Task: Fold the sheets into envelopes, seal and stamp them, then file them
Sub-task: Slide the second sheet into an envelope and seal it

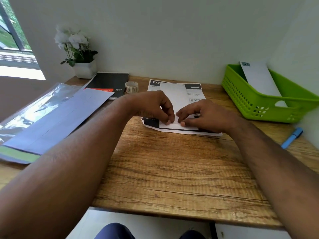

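Head view: both hands meet at the near edge of a folded sheet (pixel 174 99), a white strip lying lengthwise on a printed page (pixel 195 94) on the desk (pixel 172 161). The left hand (pixel 155 106) has its fingers curled down, tips pinching or pressing the strip's near end. The right hand (pixel 202 114) lies flatter, fingers curled over that same end, thumb against the edge; the tips of the two hands nearly touch. Whether the fingers pinch the paper or only press a crease I cannot tell for sure, but both are curled onto it.

Just beyond the left hand stands a roll of tape (pixel 131 87), with a black notebook (pixel 108 85) left of it and a potted plant (pixel 77 52) further back. Left of the left forearm lies a pile of sheets (pixel 60 118) on a plastic sleeve (pixel 34 107). Well to the right of the right hand sits a green basket (pixel 255 100) with one stamped envelope (pixel 259 78) leaning in it. A blue marker (pixel 291 138) lies just right of the right forearm.

As I judge it, one envelope is finished and filed. The present sheet is midway through folding, with sealing, stamping and filing left. The pile suggests more sheets wait.
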